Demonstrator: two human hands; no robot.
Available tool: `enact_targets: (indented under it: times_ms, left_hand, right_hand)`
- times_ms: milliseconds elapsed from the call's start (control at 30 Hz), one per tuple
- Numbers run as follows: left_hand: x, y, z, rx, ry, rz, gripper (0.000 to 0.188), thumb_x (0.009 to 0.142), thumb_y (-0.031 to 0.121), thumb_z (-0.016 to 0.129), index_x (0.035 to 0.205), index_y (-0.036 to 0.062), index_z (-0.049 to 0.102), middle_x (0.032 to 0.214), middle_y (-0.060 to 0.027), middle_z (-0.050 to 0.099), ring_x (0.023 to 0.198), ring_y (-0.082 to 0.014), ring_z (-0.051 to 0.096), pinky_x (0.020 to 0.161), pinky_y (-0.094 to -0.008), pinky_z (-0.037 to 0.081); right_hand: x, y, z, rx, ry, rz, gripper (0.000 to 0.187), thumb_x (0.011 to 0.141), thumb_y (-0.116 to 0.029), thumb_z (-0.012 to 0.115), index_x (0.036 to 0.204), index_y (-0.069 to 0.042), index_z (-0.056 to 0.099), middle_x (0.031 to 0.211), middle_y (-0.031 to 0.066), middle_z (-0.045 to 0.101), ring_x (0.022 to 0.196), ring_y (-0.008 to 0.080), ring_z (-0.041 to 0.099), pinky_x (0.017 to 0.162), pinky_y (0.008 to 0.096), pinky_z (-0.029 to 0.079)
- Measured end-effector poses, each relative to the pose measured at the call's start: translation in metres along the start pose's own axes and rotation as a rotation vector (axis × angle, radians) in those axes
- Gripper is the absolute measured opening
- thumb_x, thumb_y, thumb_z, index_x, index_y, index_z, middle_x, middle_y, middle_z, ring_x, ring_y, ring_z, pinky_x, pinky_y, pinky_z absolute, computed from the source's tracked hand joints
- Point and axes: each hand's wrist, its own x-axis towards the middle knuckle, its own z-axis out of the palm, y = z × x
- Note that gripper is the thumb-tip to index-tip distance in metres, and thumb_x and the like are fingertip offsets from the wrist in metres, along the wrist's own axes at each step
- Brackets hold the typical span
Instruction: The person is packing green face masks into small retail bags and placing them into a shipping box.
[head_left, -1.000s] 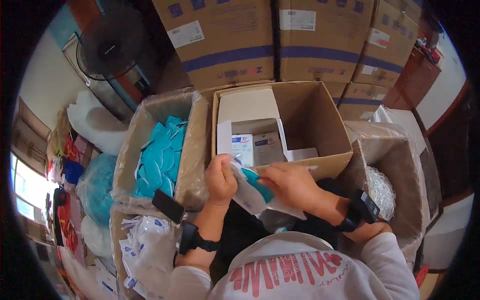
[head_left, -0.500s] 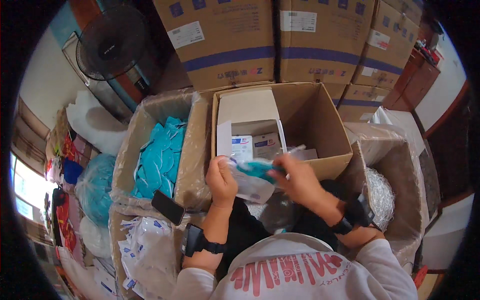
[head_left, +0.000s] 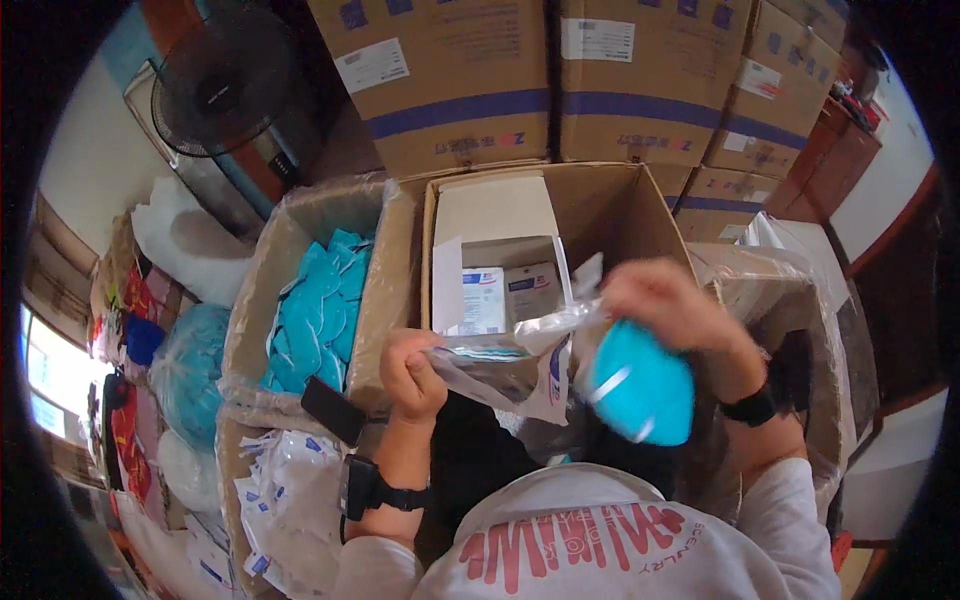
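A clear plastic bag with a printed white panel stretches sideways in front of the open carton. My left hand is closed on its left end. Just to the right, a teal cup-shaped face mask with a white strap hangs under my right hand. That hand's fingers are curled at the mask's upper edge, beside the bag's right end, and partly blurred. Thin teal-and-white edges show inside the bag near my left hand. Behind it, a white box with its flap up holds printed white packets.
A lined carton of teal masks stands at left, a dark phone on its near corner. Below it lie printed bags. Another lined carton is at right. Stacked cartons and a fan stand behind.
My hands have drawn apart: the right went right and up, the left slightly left and down. The bag is now stretched out, and the mask is fully visible below my right hand.
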Motion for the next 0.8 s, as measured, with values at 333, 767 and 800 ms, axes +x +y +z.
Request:
enact_targets:
  times_ms: [333, 767, 800]
  left_hand:
    - [0.001, 0.019, -0.002, 0.016, -0.128, 0.059, 0.025, 0.091, 0.023, 0.038, 0.08, 0.004, 0.051, 0.074, -0.0102, 0.06, 0.065, -0.0258, 0.056, 0.061, -0.0337, 0.045]
    - [-0.016, -0.003, -0.01, 0.197, -0.16, -0.328, 0.013, 0.084, 0.012, 0.046, 0.084, 0.0026, 0.055, 0.075, -0.0119, 0.058, 0.07, -0.0326, 0.055, 0.064, -0.0385, 0.044]
    - [-0.013, -0.011, -0.016, 0.226, -0.082, -0.463, 0.019, 0.087, 0.017, 0.045, 0.086, 0.0003, 0.054, 0.078, -0.0141, 0.057, 0.071, -0.0318, 0.055, 0.065, -0.0389, 0.043]
  right_hand:
    - [0.028, 0.011, 0.077, -0.5, -0.297, -0.109, 0.023, 0.085, -0.028, 0.05, 0.098, -0.01, 0.057, 0.074, 0.0179, 0.059, 0.068, 0.0345, 0.058, 0.06, 0.039, 0.046]
    - [0.039, 0.021, 0.091, -0.432, -0.128, -0.082, 0.02, 0.084, -0.024, 0.053, 0.086, -0.004, 0.059, 0.071, 0.0133, 0.059, 0.062, 0.0244, 0.057, 0.057, 0.0351, 0.043]
    - [0.04, 0.022, 0.085, -0.293, -0.055, -0.009, 0.018, 0.084, -0.023, 0.053, 0.085, -0.005, 0.059, 0.072, 0.0132, 0.059, 0.063, 0.0242, 0.057, 0.058, 0.0341, 0.044]
